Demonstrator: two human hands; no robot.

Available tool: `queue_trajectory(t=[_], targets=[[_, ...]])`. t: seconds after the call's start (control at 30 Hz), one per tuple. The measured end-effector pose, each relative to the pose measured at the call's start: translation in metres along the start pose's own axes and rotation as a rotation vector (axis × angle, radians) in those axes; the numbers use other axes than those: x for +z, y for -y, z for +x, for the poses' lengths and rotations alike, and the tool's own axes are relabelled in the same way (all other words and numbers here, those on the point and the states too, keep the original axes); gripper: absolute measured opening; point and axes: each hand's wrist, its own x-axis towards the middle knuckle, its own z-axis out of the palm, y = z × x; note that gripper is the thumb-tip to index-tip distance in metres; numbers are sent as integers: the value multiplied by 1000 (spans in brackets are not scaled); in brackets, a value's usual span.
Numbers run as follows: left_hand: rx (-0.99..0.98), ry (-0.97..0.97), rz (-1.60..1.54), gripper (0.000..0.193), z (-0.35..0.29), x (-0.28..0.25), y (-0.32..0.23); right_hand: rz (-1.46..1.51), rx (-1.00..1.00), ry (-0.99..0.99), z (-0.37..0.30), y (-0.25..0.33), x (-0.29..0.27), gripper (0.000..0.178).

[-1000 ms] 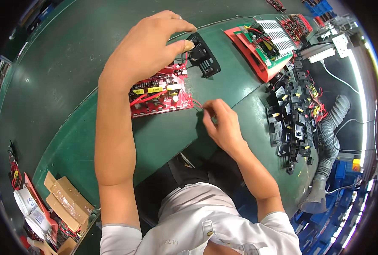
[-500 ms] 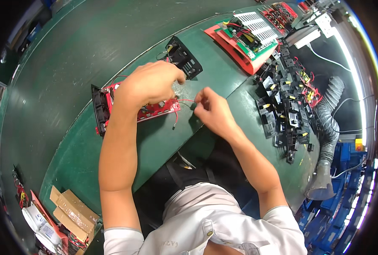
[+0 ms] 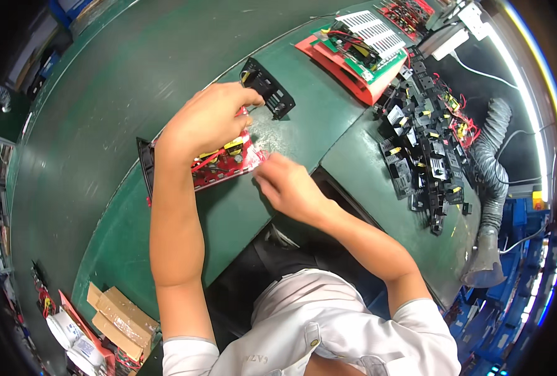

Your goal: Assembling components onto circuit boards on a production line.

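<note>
A red metal chassis (image 3: 229,176) lies on the green workbench, with circuit parts and wires inside and a black end panel (image 3: 144,164) at its left. Over its upper side arches my left hand (image 3: 211,119), fingers curled; what they grip is hidden beneath the hand. A second black slotted panel (image 3: 269,91) stands just beyond those fingers, with wiring at its left edge. At the chassis's right end, my right hand (image 3: 293,188) has thumb and fingers pinched together, slightly blurred, on a thin red wire (image 3: 263,155).
Farther right, a green circuit board with a pale finned cover (image 3: 371,36) rests on a red housing (image 3: 335,67). Many black panels (image 3: 425,147) crowd the bench's right side, beside a grey flexible duct (image 3: 492,156). A cardboard box (image 3: 125,319) sits at lower left.
My right hand has moved left with the red wire, up to the chassis end. My left hand has shifted slightly left and up, uncovering more of the inside.
</note>
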Motion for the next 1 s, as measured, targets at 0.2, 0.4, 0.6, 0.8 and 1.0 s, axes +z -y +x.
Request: queue_trajectory(t=[0.2,0.4,0.6,0.8,1.0], targets=[[-76,246,4,52,4,14,-18,1490,811,-197,34,-28,-41,9],[-137,147,-9,26,18,44,-21,1239,727,-129,30,-22,-52,18],[-110,135,-415,37,26,42,-11,636,669,-57,24,-40,-66,25],[-153,322,-608,16,33,49,-13,540,468,-126,30,-32,-65,14],[-196,300,-554,16,29,47,-18,1151,617,-56,12,-49,-70,18]])
